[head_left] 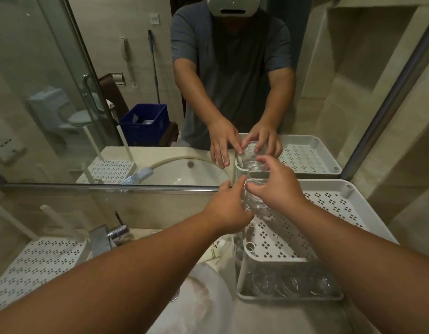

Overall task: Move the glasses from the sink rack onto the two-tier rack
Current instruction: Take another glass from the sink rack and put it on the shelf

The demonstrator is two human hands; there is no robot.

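A wide mirror (pixel 112 92) backs the beige stone worktop (pixel 280 317), reflecting a glass shower door (pixel 52 68), toilet (pixel 64 112) and blue crate (pixel 144 124) in dim light.
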